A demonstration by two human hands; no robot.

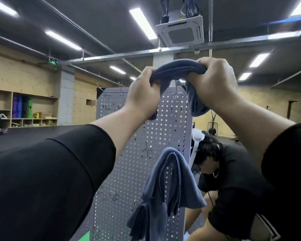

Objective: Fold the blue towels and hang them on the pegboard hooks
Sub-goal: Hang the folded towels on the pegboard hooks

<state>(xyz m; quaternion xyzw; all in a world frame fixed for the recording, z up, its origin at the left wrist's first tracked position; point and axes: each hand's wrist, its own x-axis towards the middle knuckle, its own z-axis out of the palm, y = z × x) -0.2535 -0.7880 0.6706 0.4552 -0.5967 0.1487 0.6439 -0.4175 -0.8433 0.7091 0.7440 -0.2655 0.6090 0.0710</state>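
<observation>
Our left hand (pixel 142 94) and right hand (pixel 214 82) curl their fingers tight round the folded blue towel (pixel 177 69) at upper centre; soft, light and floppy, it seems best gripped at both ends.

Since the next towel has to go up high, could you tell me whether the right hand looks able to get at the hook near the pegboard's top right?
Probably yes: the right hand, gripping the folded towel, is right beside that hook, with nothing between.

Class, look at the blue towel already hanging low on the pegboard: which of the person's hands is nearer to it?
Neither clearly: the left hand and right hand grip another towel far above the hanging towel, on either side.
</observation>
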